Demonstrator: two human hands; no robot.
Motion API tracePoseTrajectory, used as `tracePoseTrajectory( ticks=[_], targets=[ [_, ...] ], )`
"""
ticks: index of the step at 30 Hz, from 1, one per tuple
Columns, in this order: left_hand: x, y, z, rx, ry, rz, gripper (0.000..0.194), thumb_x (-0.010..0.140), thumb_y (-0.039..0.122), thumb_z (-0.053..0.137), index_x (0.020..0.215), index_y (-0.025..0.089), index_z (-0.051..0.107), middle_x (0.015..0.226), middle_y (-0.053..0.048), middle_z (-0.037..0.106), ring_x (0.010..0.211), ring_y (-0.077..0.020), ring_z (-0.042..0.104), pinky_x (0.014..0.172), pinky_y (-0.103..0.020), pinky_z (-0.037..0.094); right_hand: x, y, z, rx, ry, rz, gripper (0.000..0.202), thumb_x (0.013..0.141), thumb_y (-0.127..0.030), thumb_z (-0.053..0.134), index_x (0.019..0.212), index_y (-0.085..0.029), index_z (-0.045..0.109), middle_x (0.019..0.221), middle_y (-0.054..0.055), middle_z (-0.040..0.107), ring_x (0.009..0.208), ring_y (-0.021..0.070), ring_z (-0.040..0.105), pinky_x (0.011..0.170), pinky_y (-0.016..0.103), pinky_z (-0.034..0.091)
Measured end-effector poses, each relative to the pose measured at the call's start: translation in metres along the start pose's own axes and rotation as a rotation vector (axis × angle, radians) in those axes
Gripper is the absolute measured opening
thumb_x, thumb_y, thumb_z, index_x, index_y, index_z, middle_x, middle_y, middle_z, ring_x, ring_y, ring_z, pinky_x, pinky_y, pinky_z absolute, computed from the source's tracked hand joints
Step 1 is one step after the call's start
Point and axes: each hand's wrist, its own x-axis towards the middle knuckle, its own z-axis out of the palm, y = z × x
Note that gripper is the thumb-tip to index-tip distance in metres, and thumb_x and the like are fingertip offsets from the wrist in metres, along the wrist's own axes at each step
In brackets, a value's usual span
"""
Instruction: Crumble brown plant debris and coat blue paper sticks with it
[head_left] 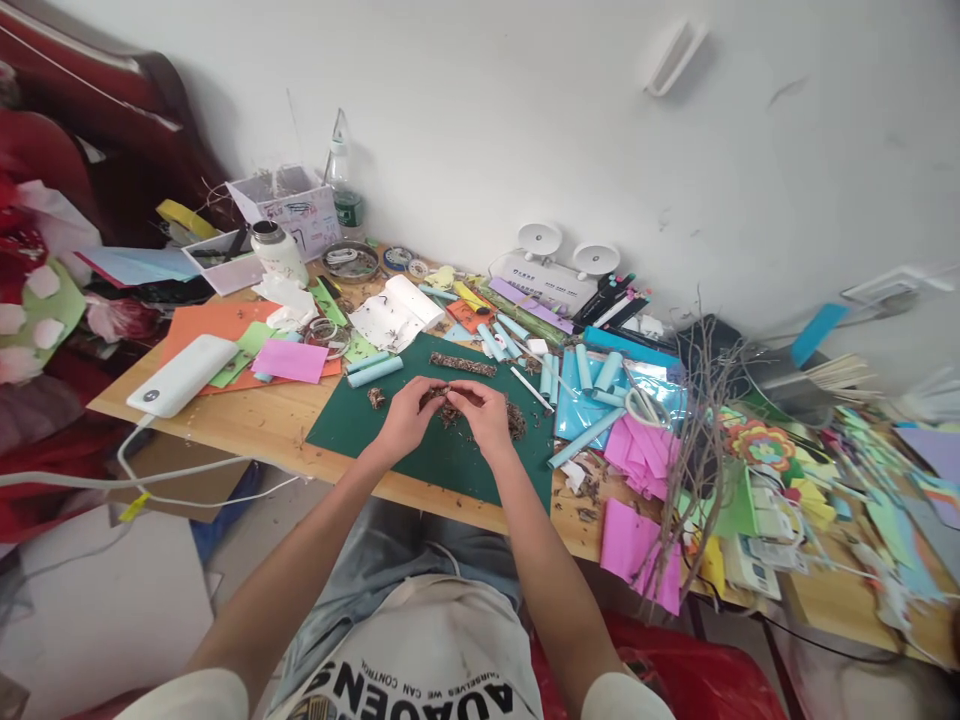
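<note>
Over a dark green mat [442, 475], my left hand [410, 412] and my right hand [484, 412] meet at the fingertips. Both are closed, pinching small bits of brown dried plant material [448, 412] between them; its exact shape is partly hidden by the fingers. Just beyond them lies a tube coated in brown bits [463, 365]. A loose brown pile [515, 421] is beside my right hand, and a small brown clump [376, 398] rests left of my left hand. Pale blue paper rolls [375, 372] lie at the mat's upper left edge.
To the right are more blue rolls [585, 440], scissors [646, 408], pink paper [641, 455] and upright bare twigs [694, 450] overhanging the edge. At left are a white power bank [182, 376] with a cable, orange paper [199, 325] and an open white bottle [279, 252].
</note>
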Motion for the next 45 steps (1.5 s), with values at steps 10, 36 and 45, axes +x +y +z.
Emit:
tracePoseTrajectory(
  ticks=[10,36,45],
  targets=[
    [0.003,-0.003,0.006,-0.378,-0.084,-0.183,0.032,0.084,0.045,0.065,0.102,0.018,0.070,0.088,-0.005,0.069,0.076,-0.0157,0.061,0.070,-0.025,0.049,-0.002,0.005,-0.013,-0.017,0.013,0.021,0.018,0.070,-0.033,0.075,0.083,-0.020,0.077,0.080,0.003,0.076,0.073,0.0203,0.070,0.075,0.035,0.058],
    [0.002,-0.014,0.005,-0.368,-0.137,-0.241,0.032,0.081,0.047,0.069,0.089,0.015,0.067,0.069,0.000,0.061,0.063,-0.0122,0.050,0.060,-0.024,0.037,-0.005,0.000,-0.014,-0.400,-0.106,-0.255,0.013,0.083,-0.021,0.061,0.087,-0.021,0.074,0.091,0.006,0.073,0.081,0.0190,0.067,0.075,0.031,0.053],
    [-0.003,-0.017,0.020,-0.522,0.107,-0.291,0.031,0.078,0.046,0.071,0.080,0.017,0.060,0.066,0.002,0.057,0.059,-0.0102,0.048,0.058,-0.023,0.038,-0.008,0.008,-0.008,-0.451,-0.043,-0.152,0.012,0.085,-0.024,0.053,0.085,-0.020,0.065,0.077,0.002,0.067,0.066,0.0164,0.059,0.064,0.027,0.047]
  ],
)
